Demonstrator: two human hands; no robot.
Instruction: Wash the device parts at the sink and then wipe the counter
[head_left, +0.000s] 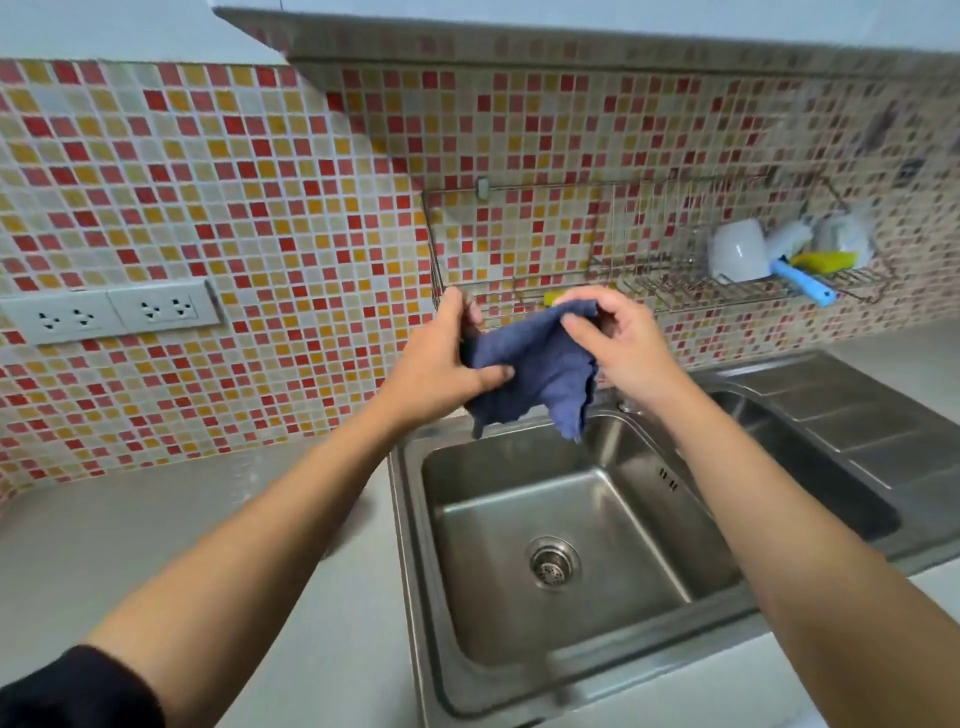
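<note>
The cloth (535, 369) was dark blue, the wall tiles (218, 176) a mosaic of red, orange, yellow and cream squares, the sink (556, 525) dull silver steel, the bench (156, 525) pale grey, the sockets (111, 312) white, the cup (735, 249) white, the brush handle (802, 283) light blue, the sponge (826, 260) yellow, and the sleeve (72, 691) black.

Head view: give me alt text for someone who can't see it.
The left hand and right hand hold up a blue cloth between them, above a steel sink. A wire rack hangs on the tiled wall behind.
</note>
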